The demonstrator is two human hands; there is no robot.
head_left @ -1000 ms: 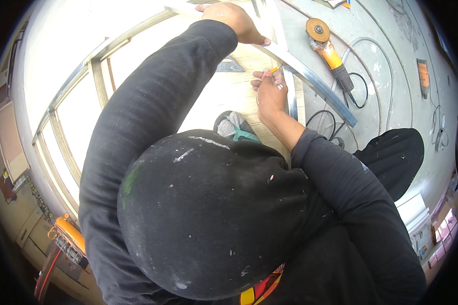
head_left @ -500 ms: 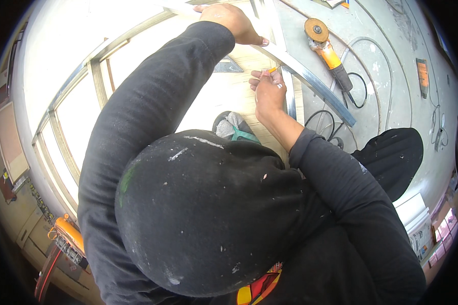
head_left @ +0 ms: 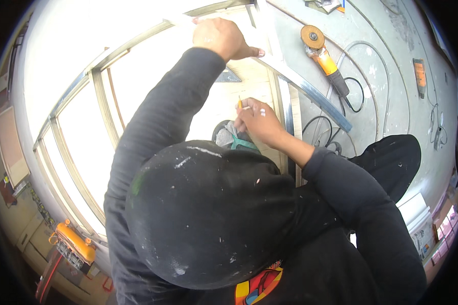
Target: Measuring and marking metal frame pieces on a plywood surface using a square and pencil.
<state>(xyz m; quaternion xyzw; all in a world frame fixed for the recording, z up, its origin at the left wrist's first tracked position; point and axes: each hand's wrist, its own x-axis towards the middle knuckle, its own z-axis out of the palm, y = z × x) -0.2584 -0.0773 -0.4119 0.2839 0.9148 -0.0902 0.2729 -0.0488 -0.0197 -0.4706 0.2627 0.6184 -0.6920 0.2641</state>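
The right hand point(head_left: 259, 119) has come away from the metal bar point(head_left: 315, 95). Half a second ago it is up beside the bar, the pencil point(head_left: 240, 103) reaching toward the metal; now it sits lower, in front of the sandalled foot point(head_left: 226, 134), and the pencil stands nearly upright, clear of the bar. Its grip is narrow, a pinch of thumb and fingers around the pencil.

The left hand point(head_left: 219, 38) stays where it is on the bar, its grip closed over the metal with the thumb along the near side; glare washes out the far side, so how far the fingers wrap under is hard to say. The bar lies slantwise across the metal frame point(head_left: 103, 99), its free end sticking out over the floor point(head_left: 392, 56) to the right.

For the work in hand, this reads as a pause in the pencil's contact with the metal, while the left hand seems to keep the bar in place. A flat grey triangle point(head_left: 229, 76) lies just beyond the right hand, near the left wrist. The grinder point(head_left: 325, 63) rests on the floor beyond the bar, apart from both hands, its black cable point(head_left: 362, 96) looped beside it
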